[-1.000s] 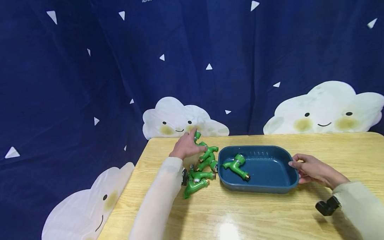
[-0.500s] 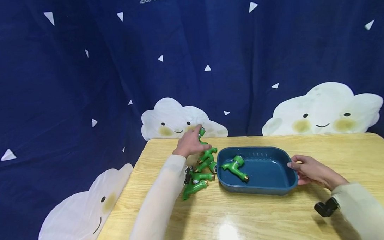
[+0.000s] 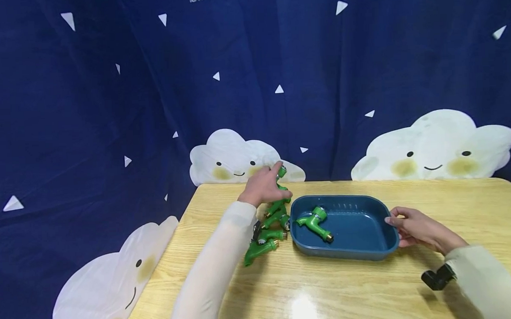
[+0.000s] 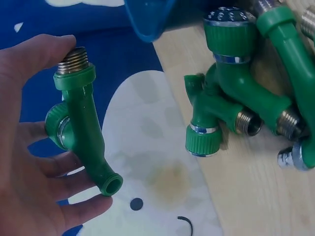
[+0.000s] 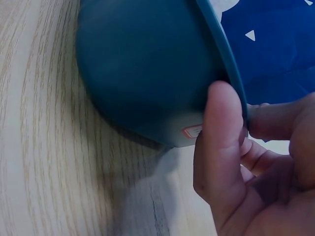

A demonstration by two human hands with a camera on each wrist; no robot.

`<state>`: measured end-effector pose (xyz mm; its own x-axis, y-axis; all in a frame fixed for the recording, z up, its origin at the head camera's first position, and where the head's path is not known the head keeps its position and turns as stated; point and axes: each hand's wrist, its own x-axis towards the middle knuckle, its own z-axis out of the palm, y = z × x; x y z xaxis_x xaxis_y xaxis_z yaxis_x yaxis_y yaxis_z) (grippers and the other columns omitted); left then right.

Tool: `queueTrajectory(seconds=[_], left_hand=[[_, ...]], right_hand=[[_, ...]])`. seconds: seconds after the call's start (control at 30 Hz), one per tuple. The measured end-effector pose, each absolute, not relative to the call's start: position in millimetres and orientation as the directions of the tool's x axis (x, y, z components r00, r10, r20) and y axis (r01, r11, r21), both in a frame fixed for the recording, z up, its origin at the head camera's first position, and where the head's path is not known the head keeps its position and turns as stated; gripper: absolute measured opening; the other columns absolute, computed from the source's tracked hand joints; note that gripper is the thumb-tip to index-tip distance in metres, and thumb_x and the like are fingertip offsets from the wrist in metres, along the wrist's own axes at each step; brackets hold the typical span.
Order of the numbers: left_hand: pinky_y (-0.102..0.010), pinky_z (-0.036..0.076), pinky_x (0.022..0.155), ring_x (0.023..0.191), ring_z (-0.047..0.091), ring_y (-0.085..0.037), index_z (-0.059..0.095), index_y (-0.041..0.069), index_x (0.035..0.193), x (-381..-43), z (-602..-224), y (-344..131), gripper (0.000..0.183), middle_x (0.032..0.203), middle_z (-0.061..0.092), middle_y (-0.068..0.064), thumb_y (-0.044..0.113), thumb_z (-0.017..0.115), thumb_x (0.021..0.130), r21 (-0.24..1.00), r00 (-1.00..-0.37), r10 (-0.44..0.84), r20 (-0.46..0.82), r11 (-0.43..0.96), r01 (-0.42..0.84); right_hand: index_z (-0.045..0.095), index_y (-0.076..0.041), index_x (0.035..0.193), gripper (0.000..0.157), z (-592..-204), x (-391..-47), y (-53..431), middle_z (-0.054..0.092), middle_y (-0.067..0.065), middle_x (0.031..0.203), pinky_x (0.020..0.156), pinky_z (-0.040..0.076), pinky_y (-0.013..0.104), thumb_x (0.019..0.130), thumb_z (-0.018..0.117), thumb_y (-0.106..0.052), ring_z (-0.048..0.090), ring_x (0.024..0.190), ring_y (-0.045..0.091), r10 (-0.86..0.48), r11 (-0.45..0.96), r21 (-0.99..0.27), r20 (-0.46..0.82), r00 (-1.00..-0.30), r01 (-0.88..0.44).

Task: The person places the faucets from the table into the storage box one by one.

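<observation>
My left hand holds a green tap above the far left part of the table. In the left wrist view the thumb lies at its brass threaded end, and the fingers curl behind its body. The blue plastic basin stands to the right of this hand. One green tap lies inside it, near the left end. My right hand pinches the basin's right rim between thumb and fingers. Several more green taps lie heaped on the table, left of the basin; my left arm partly hides them.
The wooden table ends at a back edge against a dark blue curtain printed with clouds and triangles. Small black cameras are strapped to both wrists; the right one shows beside the sleeve.
My left hand has moved right with the tap, over the far end of the heap and closer to the basin. The right hand keeps its grip on the rim.
</observation>
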<state>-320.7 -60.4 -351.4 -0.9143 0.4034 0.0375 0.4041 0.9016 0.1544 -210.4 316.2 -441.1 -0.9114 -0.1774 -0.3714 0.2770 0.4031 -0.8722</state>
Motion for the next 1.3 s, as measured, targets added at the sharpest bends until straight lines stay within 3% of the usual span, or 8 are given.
queueTrajectory(seconds=[0.13, 0.3, 0.77, 1.3], left_hand=[[-0.044, 0.056, 0.081, 0.107, 0.063, -0.029, 0.027, 0.024, 0.156, -316.3, -350.9, -51.6, 0.095, 0.129, 0.059, -0.014, 0.055, 0.07, 0.078, 0.096, -0.894, 0.445, 0.045, 0.889, 0.448], [-0.042, 0.057, 0.08, 0.109, 0.063, -0.028, 0.025, 0.024, 0.157, -311.7, -349.9, -39.3, 0.097, 0.133, 0.059, -0.013, 0.059, 0.07, 0.078, 0.084, -0.884, 0.466, 0.032, 0.88, 0.467], [-0.042, 0.055, 0.091, 0.115, 0.062, -0.025, 0.026, 0.029, 0.157, -300.0, -348.0, -9.8, 0.093, 0.141, 0.055, -0.009, 0.062, 0.068, 0.08, 0.05, -0.854, 0.521, -0.015, 0.853, 0.519], [-0.037, 0.054, 0.094, 0.12, 0.06, -0.019, 0.025, 0.032, 0.157, -276.9, -352.0, 21.8, 0.094, 0.14, 0.055, -0.003, 0.066, 0.066, 0.08, -0.017, -0.776, 0.628, -0.054, 0.776, 0.63]], right_hand=[[0.046, -0.002, 0.107, 0.018, -440.0, -210.3, 316.5, 0.058, -0.002, 0.071, 0.059, 0.059, 0.026, 0.106, 0.043, -0.02, 0.062, 0.062, 0.009, -0.182, 0.389, -0.878, -0.371, -0.911, 0.279], [0.046, -0.003, 0.107, 0.018, -440.5, -209.4, 317.7, 0.058, -0.002, 0.07, 0.058, 0.058, 0.025, 0.106, 0.044, -0.021, 0.062, 0.061, 0.008, -0.185, 0.373, -0.884, -0.369, -0.911, 0.282], [0.045, -0.003, 0.106, 0.019, -441.3, -209.9, 317.5, 0.057, -0.003, 0.069, 0.058, 0.059, 0.026, 0.106, 0.043, -0.021, 0.061, 0.06, 0.007, -0.198, 0.366, -0.888, -0.365, -0.91, 0.277], [0.046, -0.004, 0.104, 0.017, -441.5, -209.8, 317.0, 0.058, -0.003, 0.068, 0.059, 0.059, 0.027, 0.106, 0.044, -0.02, 0.064, 0.06, 0.008, -0.19, 0.344, -0.891, -0.376, -0.907, 0.297]])
